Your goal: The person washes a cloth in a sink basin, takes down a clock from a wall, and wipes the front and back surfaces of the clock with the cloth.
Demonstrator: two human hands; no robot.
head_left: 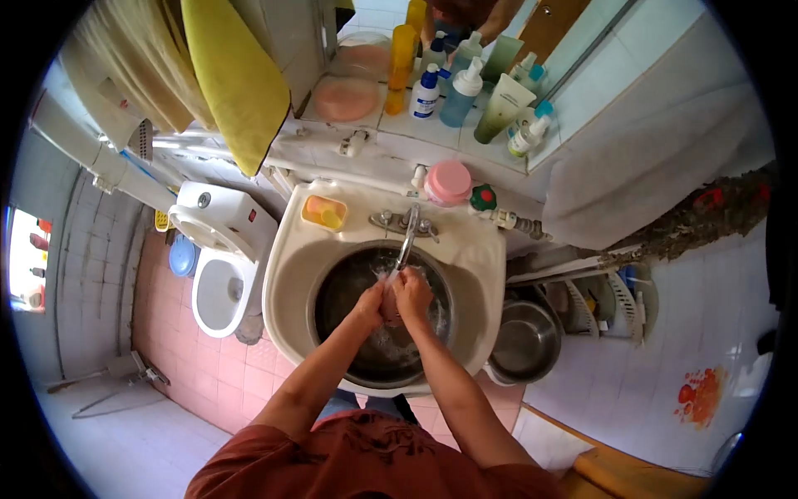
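Note:
Water runs from the tap (408, 229) onto my two hands, which meet over a metal basin (332, 349) set inside the washbasin (287, 291). My left hand (371, 305) is closed against one side of a small pinkish thing (389, 309), whose kind I cannot make out. On its other side, my right hand (412, 293) is also closed, right below the spout. The fingers partly hide this thing. Splashing water fills part of the metal basin under them.
A soap dish (324, 213) and a pink jar (448, 182) stand behind the basin. Several bottles line the shelf, among them a white pump bottle (425, 93). To the left is a toilet (220, 293); a metal pot (524, 342) sits low on the right.

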